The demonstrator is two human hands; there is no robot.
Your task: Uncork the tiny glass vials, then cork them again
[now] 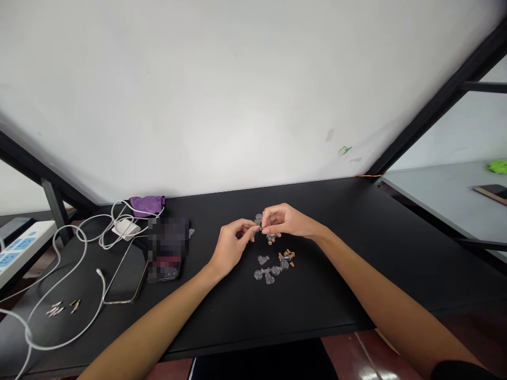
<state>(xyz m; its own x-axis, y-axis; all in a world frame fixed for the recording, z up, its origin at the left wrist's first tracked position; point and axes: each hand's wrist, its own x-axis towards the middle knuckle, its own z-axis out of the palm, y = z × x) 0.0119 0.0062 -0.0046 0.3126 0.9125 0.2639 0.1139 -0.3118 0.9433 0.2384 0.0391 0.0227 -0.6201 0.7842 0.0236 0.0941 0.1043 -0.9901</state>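
My left hand (233,241) and my right hand (283,219) meet over the middle of the black table, thumb and fingers pinched together on both. Something tiny sits between the fingertips, too small and covered to make out. Just behind and below the fingers lie small clear bottles (259,217), partly hidden by the hands. Nearer to me is a loose group of clear flask-shaped mini bottles (275,270), with one bottle (263,259) apart from it. Several tan cork stoppers (292,254) lie at the group's right side.
At left are a phone (125,275), a blurred dark device (168,248), a white charger (125,228) with looping white cable, a purple cloth (147,205) and several tiny pieces (54,309). A power strip (21,245) lies farther left. Behind the table (356,211) rises a white wall.
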